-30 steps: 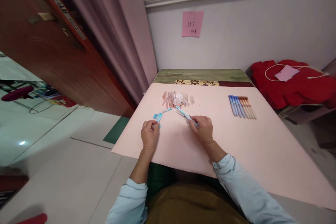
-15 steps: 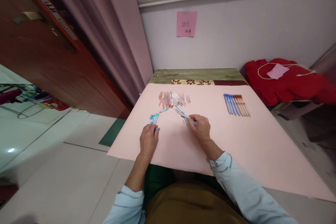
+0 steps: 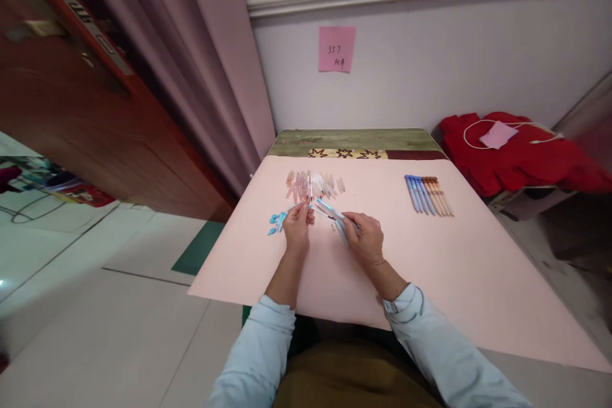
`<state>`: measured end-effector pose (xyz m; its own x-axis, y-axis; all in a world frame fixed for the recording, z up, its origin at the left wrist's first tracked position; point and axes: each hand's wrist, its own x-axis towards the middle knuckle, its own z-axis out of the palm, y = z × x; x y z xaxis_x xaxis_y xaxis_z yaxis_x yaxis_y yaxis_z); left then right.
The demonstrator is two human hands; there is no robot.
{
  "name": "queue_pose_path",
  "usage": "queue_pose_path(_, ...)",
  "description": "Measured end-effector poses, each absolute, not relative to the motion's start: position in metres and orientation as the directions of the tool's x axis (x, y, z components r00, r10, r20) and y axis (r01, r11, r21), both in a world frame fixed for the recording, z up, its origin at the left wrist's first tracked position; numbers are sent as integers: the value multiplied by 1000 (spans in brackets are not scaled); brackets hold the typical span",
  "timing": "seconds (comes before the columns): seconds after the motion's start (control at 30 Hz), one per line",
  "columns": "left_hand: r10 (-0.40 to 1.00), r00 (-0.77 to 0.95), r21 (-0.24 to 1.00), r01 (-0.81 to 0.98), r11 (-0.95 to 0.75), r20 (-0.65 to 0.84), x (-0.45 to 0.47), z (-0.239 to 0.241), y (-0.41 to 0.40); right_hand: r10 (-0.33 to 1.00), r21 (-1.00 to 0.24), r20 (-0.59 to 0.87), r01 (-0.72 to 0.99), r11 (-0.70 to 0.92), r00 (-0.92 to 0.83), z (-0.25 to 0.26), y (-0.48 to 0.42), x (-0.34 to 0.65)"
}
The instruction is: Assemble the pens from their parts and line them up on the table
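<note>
My left hand [image 3: 298,227] is closed in a pinch at the near edge of the pile of pen parts. Bits of light blue show beside its fingertips, from a slim pen part mostly hidden by them. My right hand [image 3: 364,233] is wrapped round light blue pen barrels [image 3: 342,229], which point toward the pile. Thin white refills [image 3: 323,211] with dark tips lie between the two hands. Just left of my left hand are small bright blue pen pieces [image 3: 276,223]. Beyond both hands, pinkish and clear barrel pieces [image 3: 301,183] lie side by side.
Blue pens [image 3: 417,194] and brown-capped pens [image 3: 438,196] lie in a row at the right of the pink-covered table [image 3: 430,268]. Red cloth [image 3: 516,159] with a white cable sits beyond the table's right edge. A pink note [image 3: 337,49] is on the wall.
My left hand has moved forward and right, from the bright blue pieces to the slim light blue part by the pile. My right hand stays nearly in place, still holding the barrels.
</note>
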<state>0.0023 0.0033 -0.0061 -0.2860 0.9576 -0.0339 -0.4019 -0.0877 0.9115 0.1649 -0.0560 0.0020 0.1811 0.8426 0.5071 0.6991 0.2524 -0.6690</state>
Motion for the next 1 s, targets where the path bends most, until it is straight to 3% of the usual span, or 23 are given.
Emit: queue_pose_path(1.0, 951, -306, 904, -390, -177, 54, -3, -23, 6, 844, -631, 520, 726, 274, 134, 3, -58, 161)
